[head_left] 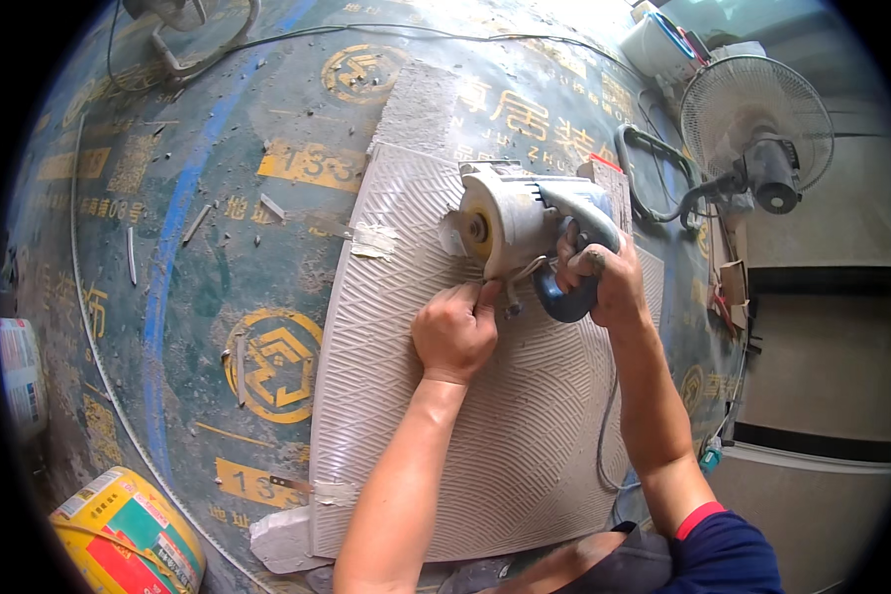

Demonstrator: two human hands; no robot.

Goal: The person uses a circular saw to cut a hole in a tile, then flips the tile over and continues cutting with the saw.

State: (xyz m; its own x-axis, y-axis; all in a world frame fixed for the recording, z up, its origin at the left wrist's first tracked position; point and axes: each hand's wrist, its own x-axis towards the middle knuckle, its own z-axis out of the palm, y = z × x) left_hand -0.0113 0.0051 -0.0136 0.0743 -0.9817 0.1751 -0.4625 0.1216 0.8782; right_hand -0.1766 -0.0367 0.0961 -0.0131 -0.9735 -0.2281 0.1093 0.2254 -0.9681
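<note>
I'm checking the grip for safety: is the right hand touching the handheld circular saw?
Touching. The head view shows the right hand wrapped around the rear handle of the handheld circular saw, fingers curled against it.

The left forearm [396,485] is slanting forward and inward; the left grip [455,335] is holding a curled posture, its thumb [487,295] pointing forward. The right forearm [655,401] is angling forward and leftward; the right grip [605,275] is clenching firmly.
</note>
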